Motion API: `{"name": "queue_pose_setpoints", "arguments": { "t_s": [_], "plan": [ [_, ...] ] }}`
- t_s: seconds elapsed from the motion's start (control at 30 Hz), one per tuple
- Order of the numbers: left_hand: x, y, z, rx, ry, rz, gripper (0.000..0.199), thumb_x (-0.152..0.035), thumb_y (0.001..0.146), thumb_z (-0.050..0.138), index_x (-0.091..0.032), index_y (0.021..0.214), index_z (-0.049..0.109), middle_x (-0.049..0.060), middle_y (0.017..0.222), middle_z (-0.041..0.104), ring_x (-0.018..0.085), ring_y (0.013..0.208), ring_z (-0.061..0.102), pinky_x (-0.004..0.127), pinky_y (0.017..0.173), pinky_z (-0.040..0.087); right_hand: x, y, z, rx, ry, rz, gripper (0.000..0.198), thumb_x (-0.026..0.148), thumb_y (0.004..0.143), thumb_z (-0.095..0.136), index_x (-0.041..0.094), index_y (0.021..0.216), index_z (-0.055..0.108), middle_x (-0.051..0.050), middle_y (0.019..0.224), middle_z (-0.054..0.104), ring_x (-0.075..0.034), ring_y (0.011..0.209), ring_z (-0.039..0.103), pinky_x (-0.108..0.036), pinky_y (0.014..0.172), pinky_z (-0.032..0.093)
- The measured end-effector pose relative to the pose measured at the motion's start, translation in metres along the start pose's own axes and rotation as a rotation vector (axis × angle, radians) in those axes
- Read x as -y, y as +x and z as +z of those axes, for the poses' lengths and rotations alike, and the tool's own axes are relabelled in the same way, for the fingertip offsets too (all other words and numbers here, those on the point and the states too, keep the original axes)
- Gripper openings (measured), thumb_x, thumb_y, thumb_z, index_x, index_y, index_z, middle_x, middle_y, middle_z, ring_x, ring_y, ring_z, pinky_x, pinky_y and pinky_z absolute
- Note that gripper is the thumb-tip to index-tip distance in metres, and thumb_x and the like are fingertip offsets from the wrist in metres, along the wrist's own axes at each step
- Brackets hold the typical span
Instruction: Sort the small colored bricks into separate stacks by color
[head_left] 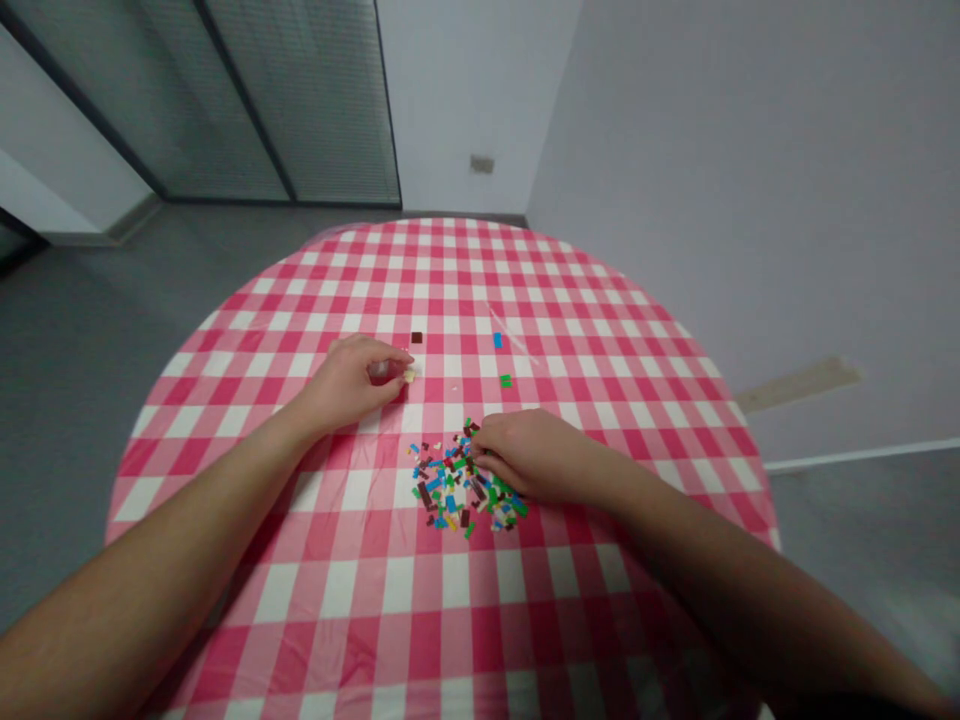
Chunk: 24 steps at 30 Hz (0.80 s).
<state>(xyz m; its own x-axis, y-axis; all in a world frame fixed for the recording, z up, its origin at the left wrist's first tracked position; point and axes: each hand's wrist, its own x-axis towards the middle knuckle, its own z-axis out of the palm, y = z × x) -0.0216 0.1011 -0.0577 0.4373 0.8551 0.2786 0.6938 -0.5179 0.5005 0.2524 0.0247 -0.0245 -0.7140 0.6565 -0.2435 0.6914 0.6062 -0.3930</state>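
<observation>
My left hand (356,380) is over the left of the table, thumb and forefinger apart. A small cream toy brick (409,377) lies right at the thumb tip; whether they touch I cannot tell. Just beyond the fingers is a dark brown brick (417,338). My right hand (525,450) reaches into a loose pile of small toy bricks (450,505) in blue, green, brown, white and yellow. Its fingers are drawn together at the pile's upper right edge, and what they pinch, if anything, is hidden. The hand and wrist cover part of the pile's right side.
A blue brick (498,340) and a green brick (506,381) lie apart, beyond my right hand. The round table wears a red and white checked cloth (337,580), wrinkled at the lower left. White walls (720,150) and a glass partition (322,90) stand behind.
</observation>
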Motion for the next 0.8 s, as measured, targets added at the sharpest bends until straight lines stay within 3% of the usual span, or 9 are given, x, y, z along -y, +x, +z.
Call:
{"name": "queue_pose_setpoints", "arguments": {
  "t_s": [0.1,0.2,0.27,0.43,0.8],
  "plan": [
    [-0.007,-0.001,-0.003,-0.069,-0.024,0.061,0.021,-0.034,0.087,0.064,-0.021,0.095,0.079,0.007,0.093,0.08,0.026,0.088,0.07,0.042,0.087,0.052,-0.002,0.001,0.0,-0.167,0.157,0.012,0.016,0.023,0.1,0.053,0.018,0.094,0.067,-0.008,0.096,0.072,-0.02,0.085,0.062,-0.031,0.072,0.041],
    [-0.022,-0.005,-0.001,-0.099,-0.08,0.189,0.015,-0.032,0.092,0.066,-0.022,0.09,0.077,0.003,0.088,0.08,0.023,0.086,0.07,0.038,0.087,0.051,-0.005,0.004,0.001,-0.412,0.429,0.085,0.014,0.026,0.098,0.054,0.019,0.09,0.063,-0.004,0.086,0.068,-0.018,0.08,0.06,-0.03,0.072,0.043],
    [-0.035,-0.008,0.004,-0.097,-0.129,0.289,0.011,-0.029,0.095,0.068,-0.022,0.093,0.077,0.002,0.091,0.08,0.021,0.087,0.069,0.037,0.088,0.05,-0.004,0.008,0.004,-0.5,0.652,0.114,0.014,0.03,0.096,0.055,0.02,0.088,0.062,-0.001,0.079,0.064,-0.016,0.074,0.058,-0.03,0.07,0.044],
    [-0.06,-0.018,0.016,-0.162,-0.2,0.39,0.008,-0.029,0.097,0.072,-0.022,0.094,0.075,0.002,0.089,0.079,0.02,0.085,0.069,0.037,0.084,0.049,-0.001,0.017,0.013,-0.475,1.013,0.104,0.017,0.037,0.09,0.06,0.021,0.087,0.063,-0.002,0.08,0.067,-0.016,0.073,0.06,-0.029,0.068,0.046],
    [-0.064,-0.019,0.02,-0.25,-0.104,0.455,0.007,-0.025,0.098,0.07,-0.021,0.094,0.073,0.001,0.084,0.078,0.019,0.08,0.067,0.035,0.078,0.046,-0.001,0.022,0.018,-0.471,1.125,0.122,0.022,0.043,0.084,0.068,0.021,0.081,0.065,-0.001,0.077,0.068,-0.015,0.071,0.06,-0.028,0.067,0.047]
  ]
}}
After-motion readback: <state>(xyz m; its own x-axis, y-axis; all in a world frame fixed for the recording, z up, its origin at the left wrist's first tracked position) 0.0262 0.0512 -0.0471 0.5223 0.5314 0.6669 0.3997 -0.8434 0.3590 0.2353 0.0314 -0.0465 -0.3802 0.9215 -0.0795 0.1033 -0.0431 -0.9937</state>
